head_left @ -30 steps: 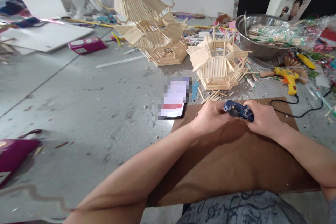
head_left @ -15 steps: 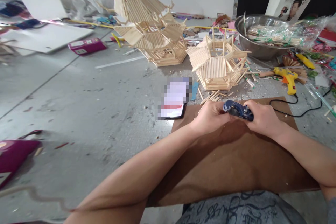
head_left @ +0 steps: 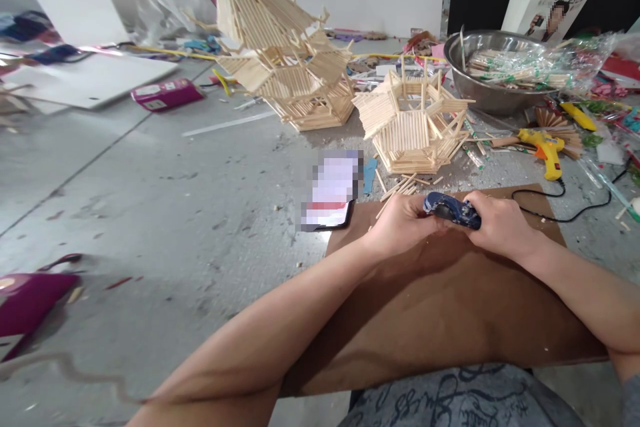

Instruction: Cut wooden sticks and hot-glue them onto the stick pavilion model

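My right hand [head_left: 500, 223] is wrapped round a dark blue, curved hand tool [head_left: 453, 210] speckled with white residue; its working end is hidden, so I cannot tell its kind. Against the tool's left end, my left hand [head_left: 400, 223] is closed, and whatever its fingers pinch is out of sight. Both hands are above a brown board [head_left: 450, 307]. Just beyond them, short wooden sticks [head_left: 400, 187] lie scattered at the foot of a small open-topped pavilion model [head_left: 413, 123] built of sticks.
A taller stick pagoda [head_left: 295, 73] stands behind to the left. A phone [head_left: 330, 190] lies by the board's left corner. On the right are a yellow glue gun [head_left: 545, 147] with its black cord and a metal bowl [head_left: 480, 93] of wrapped sticks. Purple boxes [head_left: 167, 95] lie leftward.
The view has shifted very slightly. My hands and the blue tool keep nearly the same pose.
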The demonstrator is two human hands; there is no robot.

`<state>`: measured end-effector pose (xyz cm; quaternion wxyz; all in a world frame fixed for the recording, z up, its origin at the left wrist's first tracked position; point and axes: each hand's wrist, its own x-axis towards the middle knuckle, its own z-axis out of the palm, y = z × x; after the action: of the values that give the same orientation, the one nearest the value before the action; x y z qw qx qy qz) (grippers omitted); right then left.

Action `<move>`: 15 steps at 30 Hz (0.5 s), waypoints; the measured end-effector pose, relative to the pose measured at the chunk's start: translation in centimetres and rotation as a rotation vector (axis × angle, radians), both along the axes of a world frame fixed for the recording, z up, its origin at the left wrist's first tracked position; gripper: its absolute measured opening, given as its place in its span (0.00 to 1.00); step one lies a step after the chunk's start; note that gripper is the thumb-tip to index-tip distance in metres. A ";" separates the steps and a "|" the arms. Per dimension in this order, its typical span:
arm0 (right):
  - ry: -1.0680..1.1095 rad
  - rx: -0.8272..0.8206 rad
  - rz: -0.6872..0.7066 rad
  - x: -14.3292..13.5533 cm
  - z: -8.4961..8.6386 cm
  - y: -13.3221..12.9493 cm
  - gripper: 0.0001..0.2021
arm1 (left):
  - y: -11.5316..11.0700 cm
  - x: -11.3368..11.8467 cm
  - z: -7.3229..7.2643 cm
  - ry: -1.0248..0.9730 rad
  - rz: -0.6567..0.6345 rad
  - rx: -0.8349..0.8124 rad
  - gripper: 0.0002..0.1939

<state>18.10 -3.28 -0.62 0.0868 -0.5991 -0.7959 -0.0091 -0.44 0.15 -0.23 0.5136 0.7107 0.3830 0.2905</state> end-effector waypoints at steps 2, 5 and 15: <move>0.001 -0.006 0.003 0.0 0.0 0.0 0.11 | 0.1 0.0 -0.1 -0.006 0.002 0.004 0.03; 0.006 -0.007 0.009 0.0 0.1 0.1 0.12 | 0.2 0.0 -0.3 -0.004 0.015 0.010 0.03; -0.013 0.005 0.053 0.2 0.0 0.1 0.15 | 0.4 -0.2 0.0 -0.038 -0.001 -0.028 0.03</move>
<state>18.29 -3.13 -0.59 0.0835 -0.5776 -0.8119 -0.0127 -0.64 0.55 -0.25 0.5310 0.6979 0.3769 0.2982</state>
